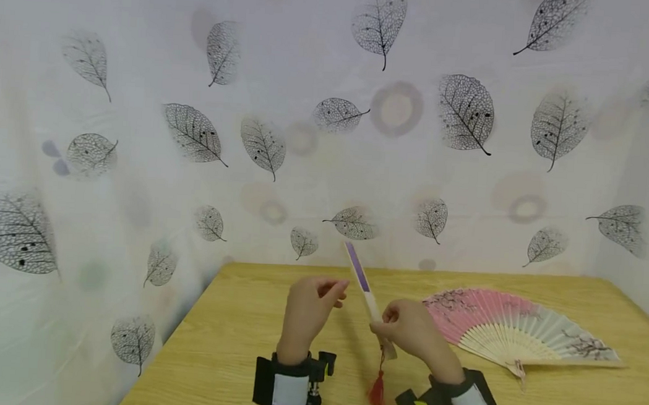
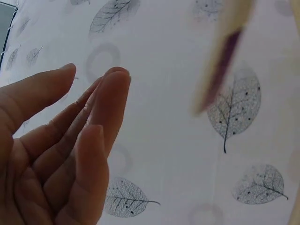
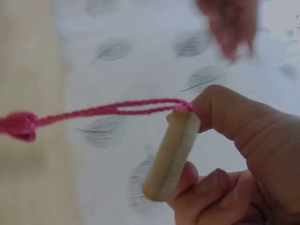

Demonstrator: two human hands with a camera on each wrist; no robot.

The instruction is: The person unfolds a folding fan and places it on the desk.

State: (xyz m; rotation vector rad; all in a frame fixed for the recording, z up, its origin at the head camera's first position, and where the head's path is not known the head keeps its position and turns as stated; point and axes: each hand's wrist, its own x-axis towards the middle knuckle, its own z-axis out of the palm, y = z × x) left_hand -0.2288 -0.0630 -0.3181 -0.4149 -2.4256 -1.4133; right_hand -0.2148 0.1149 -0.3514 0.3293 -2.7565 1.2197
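Note:
A folded hand fan (image 1: 360, 273) with pale ribs and a purple strip stands tilted up over the table. My right hand (image 1: 408, 328) pinches it near its lower end between thumb and fingers. From that end a red tassel (image 1: 377, 390) hangs; its pink-red cord (image 3: 93, 112) crosses the right wrist view. To the left of the fan, my left hand (image 1: 313, 304) is raised with nothing in it. Its fingers (image 2: 110, 103) are gently bent, thumb apart from them, in the left wrist view. The fan's blurred tip (image 2: 220, 70) shows to the right of that hand.
An opened fan (image 1: 517, 329), pink fading to white with printed blossom branches, lies on the wooden table (image 1: 221, 339) to the right. Behind the table hangs a white curtain (image 1: 311, 59) with leaf prints. Each wrist wears a black strap with a small camera.

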